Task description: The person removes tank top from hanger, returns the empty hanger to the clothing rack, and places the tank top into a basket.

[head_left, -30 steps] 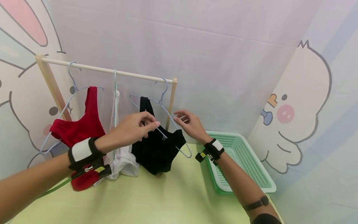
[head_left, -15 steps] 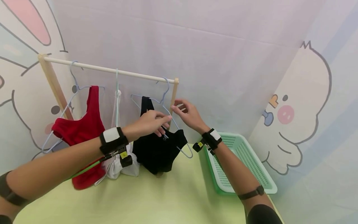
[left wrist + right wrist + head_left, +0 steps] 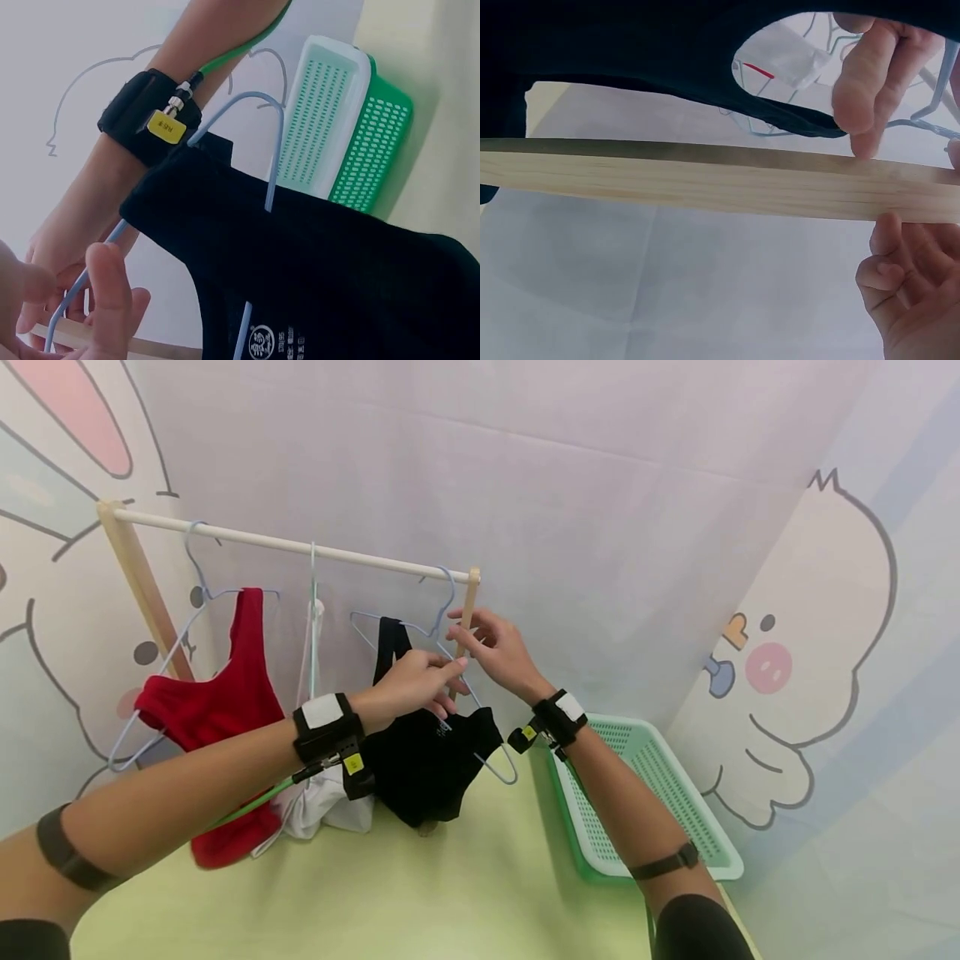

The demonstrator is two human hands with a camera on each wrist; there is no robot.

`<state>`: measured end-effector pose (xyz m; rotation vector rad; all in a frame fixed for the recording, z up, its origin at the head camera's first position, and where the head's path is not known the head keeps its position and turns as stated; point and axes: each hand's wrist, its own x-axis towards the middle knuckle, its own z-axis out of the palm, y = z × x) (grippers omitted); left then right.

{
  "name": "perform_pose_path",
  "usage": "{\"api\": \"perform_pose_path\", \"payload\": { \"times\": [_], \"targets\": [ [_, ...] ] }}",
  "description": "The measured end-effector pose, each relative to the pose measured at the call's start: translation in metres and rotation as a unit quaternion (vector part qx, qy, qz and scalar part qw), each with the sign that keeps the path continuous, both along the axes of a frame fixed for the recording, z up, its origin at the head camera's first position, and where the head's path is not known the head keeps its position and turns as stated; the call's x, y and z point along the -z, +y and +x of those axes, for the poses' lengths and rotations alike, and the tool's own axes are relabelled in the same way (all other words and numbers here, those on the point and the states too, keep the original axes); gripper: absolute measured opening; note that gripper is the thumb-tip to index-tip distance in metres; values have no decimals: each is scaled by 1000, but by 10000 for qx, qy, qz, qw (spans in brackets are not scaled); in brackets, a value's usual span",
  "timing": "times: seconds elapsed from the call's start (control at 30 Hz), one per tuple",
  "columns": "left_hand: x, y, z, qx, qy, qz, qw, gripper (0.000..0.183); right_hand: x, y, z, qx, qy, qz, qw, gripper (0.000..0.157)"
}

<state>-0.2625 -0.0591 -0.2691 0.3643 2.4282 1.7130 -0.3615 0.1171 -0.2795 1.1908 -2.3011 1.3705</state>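
A black tank top [image 3: 420, 768] hangs on a light blue wire hanger [image 3: 444, 589] at the right end of the rack. My left hand [image 3: 412, 681] is in front of the garment's neckline, its fingers spread near the hanger's right arm. In the left wrist view the hanger wire runs beside these fingers [image 3: 109, 277]. My right hand [image 3: 498, 647] is at the wooden post [image 3: 705, 180], fingers loosely bent around its level. The right wrist view shows fingertips of both hands right at the post's edges. White print [image 3: 262, 341] shows on the tank top's inside.
A white rail [image 3: 255, 540] carries the hangers. To the left hang a red tank top [image 3: 217, 710] and a white garment [image 3: 330, 806] on a pale hanger [image 3: 312, 635]. A green and white basket [image 3: 667, 777] stands right on the yellow table [image 3: 360, 902].
My left hand has moved right across the black tank top, off its earlier pinch near the hanger's lower bar. My right hand has moved up and left to the wooden post.
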Motion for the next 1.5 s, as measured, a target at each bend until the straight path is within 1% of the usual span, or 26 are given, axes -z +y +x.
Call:
{"api": "perform_pose_path", "payload": {
  "times": [0.13,0.27,0.37,0.5,0.67,0.77,0.9,1.0,1.17,1.27,1.5],
  "targets": [
    [3,2,-3,-3,19,145,9999,40,-1,-1,0,-313,-140,-82,9994,31],
    [5,4,-6,113,12,395,9992,38,-11,-2,13,-538,-308,-179,9979,25],
    [5,5,-8,260,-71,584,9979,37,-16,-2,23,-543,-313,-156,9979,19],
    [5,6,-7,369,-194,779,9961,36,-16,-2,22,-585,-298,-167,9977,16],
    [8,4,-4,291,-222,970,9946,34,-14,-4,21,-594,-222,-202,9978,14],
    [9,1,-1,149,-165,958,9952,33,-13,-6,21,-614,-144,-217,9978,14],
    [10,-2,3,24,-56,826,9966,37,-11,-7,20,-596,-75,-222,9979,14],
    [11,-5,4,-8,-11,832,9965,37,-10,-8,20,-520,-69,-216,9984,13],
    [10,-12,7,-52,53,846,9964,31,-10,-10,22,-521,-85,-212,9984,14],
    [9,-16,7,-44,85,803,9967,29,-10,-11,22,-541,-87,-202,9983,13],
    [5,-22,7,-15,110,582,9982,31,-11,-12,22,-541,-66,-192,9983,14]
  ]
}}
